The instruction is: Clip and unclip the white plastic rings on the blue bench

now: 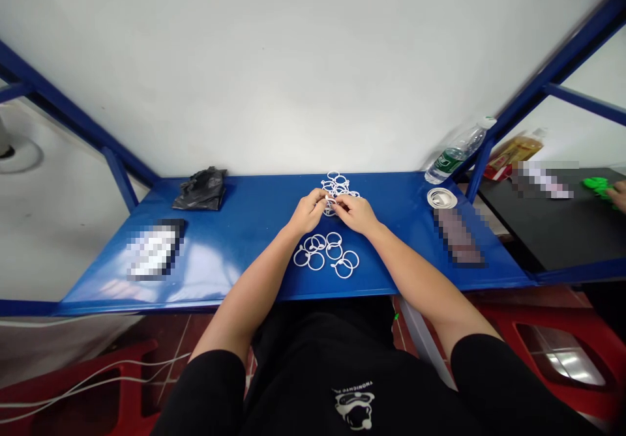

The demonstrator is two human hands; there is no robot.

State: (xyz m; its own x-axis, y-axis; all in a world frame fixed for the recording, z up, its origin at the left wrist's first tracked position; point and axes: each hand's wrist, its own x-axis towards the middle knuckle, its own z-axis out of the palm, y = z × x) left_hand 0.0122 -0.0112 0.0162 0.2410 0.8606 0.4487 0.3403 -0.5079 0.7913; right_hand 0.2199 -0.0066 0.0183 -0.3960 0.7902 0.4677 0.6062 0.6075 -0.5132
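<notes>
My left hand [312, 210] and my right hand [355, 212] meet over the middle of the blue table [254, 227]. Between their fingertips is a small white ring [331, 201], pinched from both sides. Behind the hands, near the wall, lies a pile of white rings [337, 185], partly hidden by my fingers. Closer to my body, several more white rings [315, 261] lie flat in overlapping groups. These rings carry little knobs or tabs on their rims. Fine detail of the held ring is too small to make out.
A black plastic bag [201, 189] sits at the back left. At the right stand a water bottle [452, 156] and a coiled white cable [441, 198]. Blue frame posts [482, 169] flank the table. Another person's hand [619, 196] holds green pieces [595, 186] at the far right.
</notes>
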